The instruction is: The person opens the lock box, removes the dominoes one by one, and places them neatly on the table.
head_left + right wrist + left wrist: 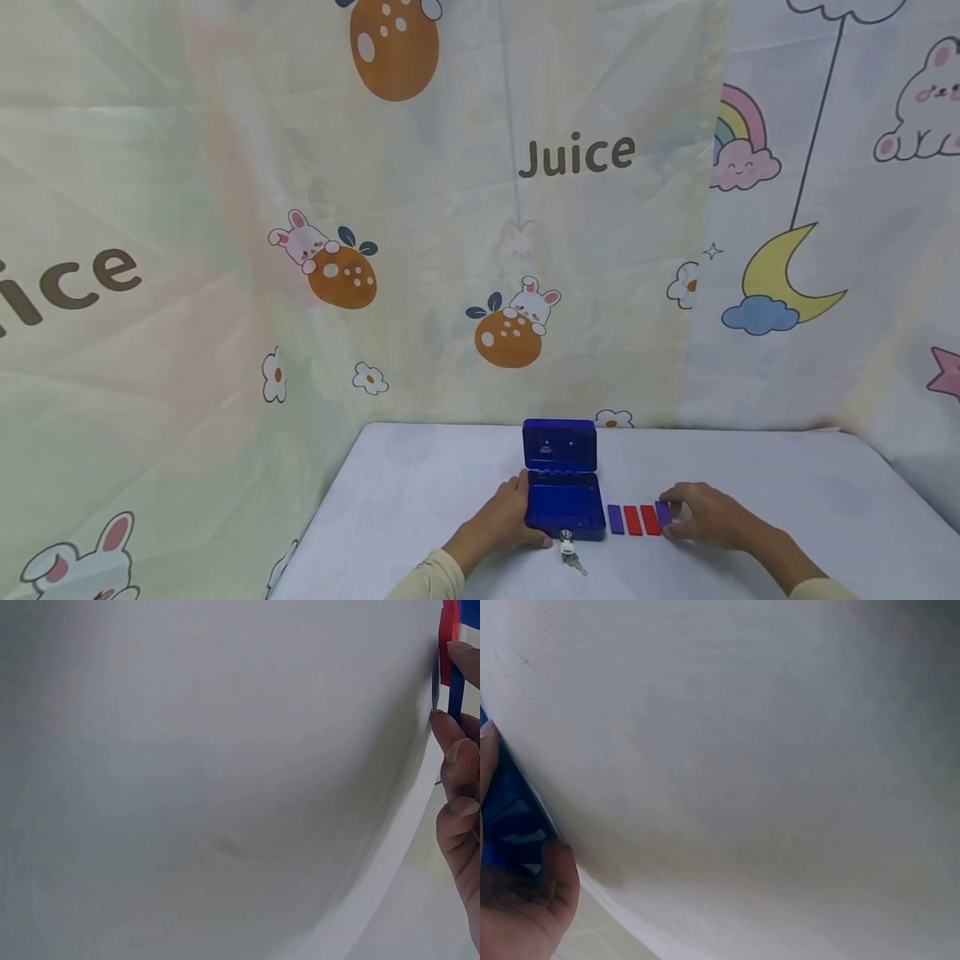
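Note:
A blue cash box [564, 505] stands on the white table with its lid [559, 446] raised. Keys [572, 560] hang from the lock at its front. My left hand [505, 518] grips the box's left side, thumb near the front corner and fingers toward the hinge; in the left wrist view the fingers [561, 889] lie against its blue wall. To the right, my right hand [703, 515] pinches a purple rectangular block [663, 513] between thumb and fingers. That block is the rightmost of a row with two red blocks [633, 521] and another purple block [616, 520].
The white table [435, 467] reaches back to a printed cloth wall [420, 350] with rabbits and oranges. Another printed cloth [862, 358] hangs on the right. The box's raised lid stands close to the table's back edge.

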Demonstrator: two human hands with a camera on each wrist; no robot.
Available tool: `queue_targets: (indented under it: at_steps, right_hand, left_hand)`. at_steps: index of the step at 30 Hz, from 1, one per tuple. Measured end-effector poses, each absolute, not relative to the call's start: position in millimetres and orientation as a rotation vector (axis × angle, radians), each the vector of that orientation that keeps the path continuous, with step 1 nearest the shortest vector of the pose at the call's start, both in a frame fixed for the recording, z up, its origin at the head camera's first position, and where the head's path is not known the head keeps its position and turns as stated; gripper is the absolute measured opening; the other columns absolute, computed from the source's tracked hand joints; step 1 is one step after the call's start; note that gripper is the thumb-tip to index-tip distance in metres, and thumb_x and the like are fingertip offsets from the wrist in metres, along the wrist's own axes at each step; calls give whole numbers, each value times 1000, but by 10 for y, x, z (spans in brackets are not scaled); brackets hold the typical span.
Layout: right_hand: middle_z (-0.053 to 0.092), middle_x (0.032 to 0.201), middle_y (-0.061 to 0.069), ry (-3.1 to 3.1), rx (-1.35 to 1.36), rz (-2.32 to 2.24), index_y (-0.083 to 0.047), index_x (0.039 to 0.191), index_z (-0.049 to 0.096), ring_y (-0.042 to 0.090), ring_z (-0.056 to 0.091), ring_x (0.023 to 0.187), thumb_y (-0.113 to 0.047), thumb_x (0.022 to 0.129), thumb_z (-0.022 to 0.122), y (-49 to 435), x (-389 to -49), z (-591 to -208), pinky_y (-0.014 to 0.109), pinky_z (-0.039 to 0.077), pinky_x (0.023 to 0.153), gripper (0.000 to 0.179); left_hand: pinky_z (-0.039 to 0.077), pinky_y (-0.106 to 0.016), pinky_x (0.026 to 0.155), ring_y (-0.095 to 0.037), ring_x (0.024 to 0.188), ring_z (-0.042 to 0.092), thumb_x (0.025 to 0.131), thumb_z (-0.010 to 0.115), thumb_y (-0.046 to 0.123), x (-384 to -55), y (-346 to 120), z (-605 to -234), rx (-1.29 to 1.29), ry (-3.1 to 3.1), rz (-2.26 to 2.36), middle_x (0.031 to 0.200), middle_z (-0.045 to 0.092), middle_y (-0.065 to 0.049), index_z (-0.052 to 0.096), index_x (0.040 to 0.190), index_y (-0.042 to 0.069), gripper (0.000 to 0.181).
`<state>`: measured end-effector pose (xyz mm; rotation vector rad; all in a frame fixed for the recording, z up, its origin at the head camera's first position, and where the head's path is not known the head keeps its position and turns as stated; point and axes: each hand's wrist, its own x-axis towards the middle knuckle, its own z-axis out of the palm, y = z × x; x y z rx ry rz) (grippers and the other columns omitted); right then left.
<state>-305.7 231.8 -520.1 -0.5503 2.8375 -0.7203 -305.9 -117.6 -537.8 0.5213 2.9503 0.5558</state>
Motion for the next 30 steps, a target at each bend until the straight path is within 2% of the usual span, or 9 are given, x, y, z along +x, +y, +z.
queue_targets:
  at_steps: [7, 13, 22, 28, 30]
  right_hand:
    - [57, 80, -7, 2827, -528, -703, -7, 106, 68, 13, 49, 76, -33, 73, 79, 2357, -3065, -5235, 31, 44, 66, 43]
    - [55, 77, -5, 2792, -414, -706, -8, 108, 69, 15, 49, 78, -30, 71, 81, 2344, -3057, -5214, 33, 44, 68, 44]
    - [55, 80, -4, 2779, -393, -727, -8, 118, 64, 15, 49, 79, -29, 72, 80, 2374, -3018, -5190, 34, 46, 70, 52]
    - [57, 82, -4, 2828, -348, -705, -10, 117, 64, 15, 51, 78, -39, 70, 80, 2392, -2942, -5173, 44, 51, 76, 57]
    - [57, 81, -5, 2878, -332, -661, -11, 115, 64, 15, 52, 77, -46, 70, 79, 2413, -2907, -5179, 44, 52, 73, 59]
  left_hand:
    - [44, -42, 99, -22, 118, 48, 61, 80, 57, -3047, -1183, -5357, 529, 2932, 577, 133, 48, -10, 18, 149, 10, 118]
    - [44, -41, 98, -22, 116, 49, 60, 81, 58, -3044, -1172, -5361, 518, 2939, 579, 130, 50, -10, 20, 148, 9, 118]
    - [45, -41, 98, -22, 116, 50, 59, 82, 57, -3036, -1154, -5324, 510, 2945, 572, 129, 50, -11, 20, 148, 7, 119]
    - [42, -43, 101, -25, 121, 47, 60, 83, 54, -3033, -1167, -5343, 497, 2919, 605, 135, 46, -15, 17, 149, 4, 121]
    - [41, -44, 102, -27, 123, 46, 60, 83, 54, -3031, -1173, -5343, 500, 2907, 615, 137, 45, -17, 16, 149, 3, 122]
